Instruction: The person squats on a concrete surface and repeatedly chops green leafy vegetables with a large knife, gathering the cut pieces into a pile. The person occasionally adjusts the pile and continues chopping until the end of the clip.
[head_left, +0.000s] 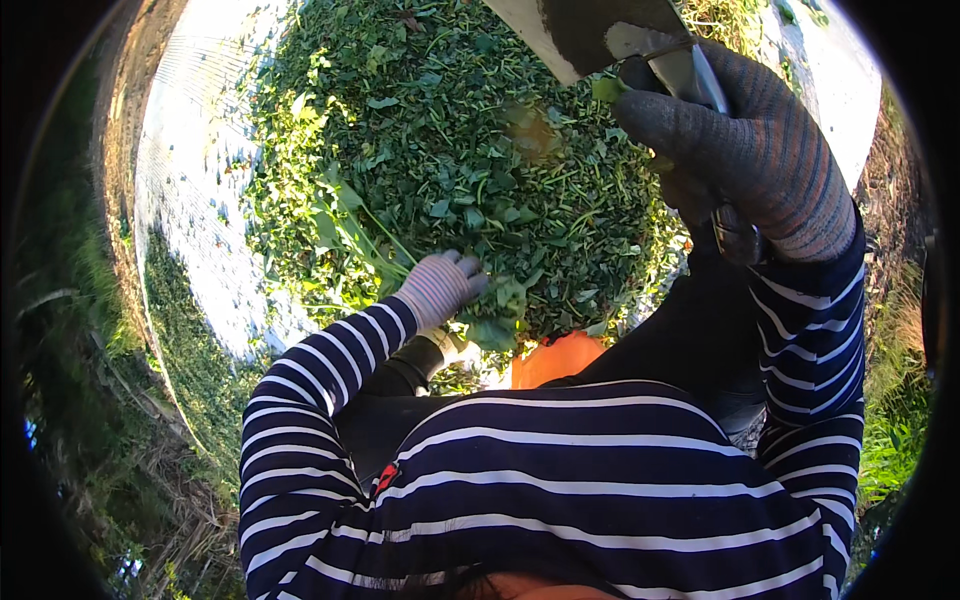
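My right hand (750, 142), in a striped knitted glove with a dark palm, grips the handle of a broad-bladed cleaver or chopping knife (577, 34), raised at the upper right. A small piece of green leaf (609, 89) is by the thumb. Lower and left of centre, my left hand (442, 289), in a striped glove, is closed around long green leafy stems (360, 229). Leaves also hang out on its right side, near my lap. Under both hands spreads a large heap of chopped green leaves and stems (465, 150).
A pale woven sheet (202, 150) lies under the heap, with scattered leaf bits. An orange object (555, 360) sits between my legs, at the heap's near edge. Grass and dry brush (892, 375) border the sheet on the right, with darker undergrowth (82, 375) on the left.
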